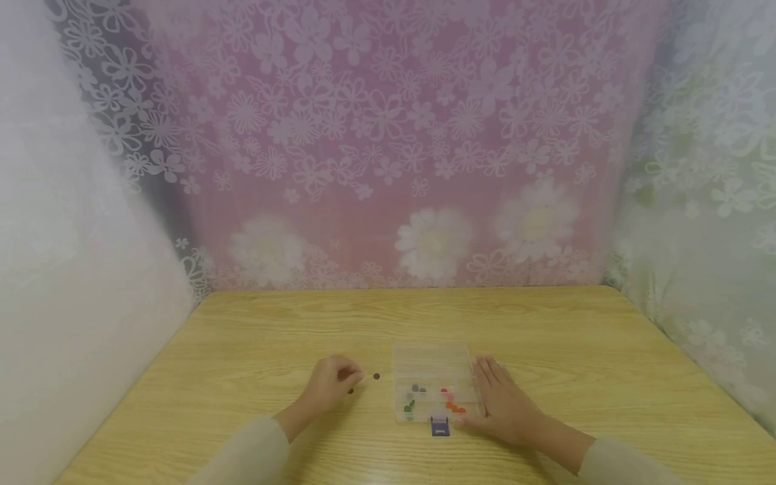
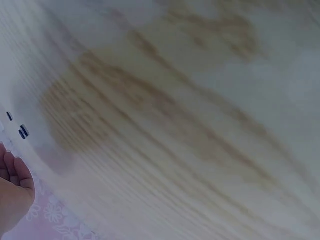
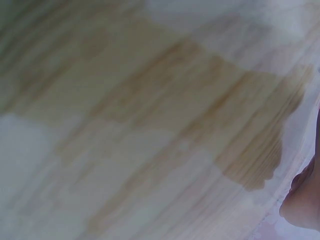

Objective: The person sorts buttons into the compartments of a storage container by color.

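A clear plastic compartment box stands on the table with a purple latch at its front. Small round pieces lie inside: green ones at the left front, dark ones behind, a red one, and orange ones at the right front. My right hand rests along the box's right side, fingers straight, thumb near the front edge. Left of the box, my left hand hovers with loosely bent fingers, between two dark discs; I see nothing in it.
The wooden table reaches back to a pink flowered curtain. Pale sheets hang along the left and right sides. The wrist views show mostly blurred table, with the dark discs at the left edge of the left one.
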Action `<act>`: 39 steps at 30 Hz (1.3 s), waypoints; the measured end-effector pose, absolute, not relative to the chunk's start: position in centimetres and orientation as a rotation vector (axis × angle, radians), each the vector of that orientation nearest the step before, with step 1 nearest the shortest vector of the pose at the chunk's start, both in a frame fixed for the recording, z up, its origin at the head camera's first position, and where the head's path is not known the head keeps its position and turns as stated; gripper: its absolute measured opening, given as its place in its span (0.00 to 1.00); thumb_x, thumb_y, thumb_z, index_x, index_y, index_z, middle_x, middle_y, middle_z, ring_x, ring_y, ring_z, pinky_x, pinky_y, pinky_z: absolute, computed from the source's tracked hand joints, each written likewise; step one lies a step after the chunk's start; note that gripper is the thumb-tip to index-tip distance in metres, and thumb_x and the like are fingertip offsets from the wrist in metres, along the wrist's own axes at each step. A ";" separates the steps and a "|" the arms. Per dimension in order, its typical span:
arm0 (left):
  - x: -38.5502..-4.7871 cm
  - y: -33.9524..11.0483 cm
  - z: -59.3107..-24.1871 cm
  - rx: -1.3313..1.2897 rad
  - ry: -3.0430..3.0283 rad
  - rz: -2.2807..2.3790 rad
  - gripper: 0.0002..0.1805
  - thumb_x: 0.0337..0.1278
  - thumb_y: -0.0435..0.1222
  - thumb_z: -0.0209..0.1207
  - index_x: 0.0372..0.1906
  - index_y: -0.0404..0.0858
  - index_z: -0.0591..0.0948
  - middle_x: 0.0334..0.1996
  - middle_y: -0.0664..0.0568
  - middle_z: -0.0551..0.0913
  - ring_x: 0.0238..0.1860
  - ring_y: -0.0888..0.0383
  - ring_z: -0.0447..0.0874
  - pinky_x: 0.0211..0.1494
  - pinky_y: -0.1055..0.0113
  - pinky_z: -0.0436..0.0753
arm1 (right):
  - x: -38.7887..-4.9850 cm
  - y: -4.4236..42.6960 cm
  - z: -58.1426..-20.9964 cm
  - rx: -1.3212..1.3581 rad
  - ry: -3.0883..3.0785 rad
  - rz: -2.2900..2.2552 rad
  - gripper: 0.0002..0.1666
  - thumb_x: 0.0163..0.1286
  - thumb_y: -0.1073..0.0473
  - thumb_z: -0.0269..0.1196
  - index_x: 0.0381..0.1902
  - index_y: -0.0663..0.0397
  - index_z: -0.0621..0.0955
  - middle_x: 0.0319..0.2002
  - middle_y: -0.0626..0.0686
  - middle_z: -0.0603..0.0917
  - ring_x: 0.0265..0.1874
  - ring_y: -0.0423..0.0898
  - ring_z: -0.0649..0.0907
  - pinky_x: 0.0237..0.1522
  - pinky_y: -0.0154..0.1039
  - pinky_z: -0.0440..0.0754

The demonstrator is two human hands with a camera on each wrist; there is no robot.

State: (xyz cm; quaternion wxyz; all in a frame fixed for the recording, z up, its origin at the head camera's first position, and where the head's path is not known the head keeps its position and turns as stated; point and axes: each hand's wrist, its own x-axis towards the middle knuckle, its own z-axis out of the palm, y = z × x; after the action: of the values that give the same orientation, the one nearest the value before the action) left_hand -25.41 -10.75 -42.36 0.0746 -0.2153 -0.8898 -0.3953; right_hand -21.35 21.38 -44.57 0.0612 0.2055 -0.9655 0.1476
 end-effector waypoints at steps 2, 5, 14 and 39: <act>-25.4 -11.1 -42.5 -0.645 -2.679 -1.198 0.04 0.54 0.31 0.61 0.28 0.34 0.83 0.29 0.48 0.84 0.33 0.58 0.79 0.36 0.73 0.78 | -21.3 21.4 -44.6 0.620 -2.929 0.449 0.61 0.56 0.26 0.54 0.67 0.73 0.56 0.69 0.71 0.54 0.70 0.64 0.53 0.58 0.18 0.19; -25.3 -11.6 -42.9 -0.651 -2.693 -1.210 0.03 0.53 0.31 0.62 0.28 0.35 0.83 0.30 0.47 0.84 0.34 0.56 0.80 0.36 0.72 0.78 | -21.3 21.3 -44.5 0.613 -2.942 0.457 0.62 0.56 0.26 0.54 0.67 0.72 0.55 0.69 0.70 0.53 0.70 0.64 0.52 0.61 0.22 0.21; -25.1 -12.6 -43.4 -0.632 -2.740 -1.183 0.02 0.50 0.30 0.63 0.29 0.34 0.83 0.31 0.48 0.83 0.33 0.58 0.77 0.36 0.72 0.76 | -21.2 21.3 -44.2 0.635 -2.934 0.443 0.61 0.56 0.27 0.55 0.67 0.74 0.55 0.69 0.71 0.54 0.70 0.65 0.53 0.66 0.61 0.53; -25.4 -12.8 -43.8 -0.621 -2.773 -1.192 0.03 0.50 0.30 0.63 0.26 0.35 0.82 0.26 0.53 0.81 0.28 0.65 0.70 0.31 0.75 0.72 | -21.3 21.2 -44.0 0.628 -2.953 0.419 0.62 0.57 0.26 0.54 0.67 0.74 0.55 0.69 0.72 0.54 0.69 0.65 0.53 0.67 0.61 0.52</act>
State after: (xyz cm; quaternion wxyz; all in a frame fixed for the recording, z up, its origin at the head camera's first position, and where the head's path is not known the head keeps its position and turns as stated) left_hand -25.40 -12.75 -43.82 0.0302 -0.2013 -0.8995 -0.3866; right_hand -21.29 21.20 -43.95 0.0468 0.2058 -0.9678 0.1374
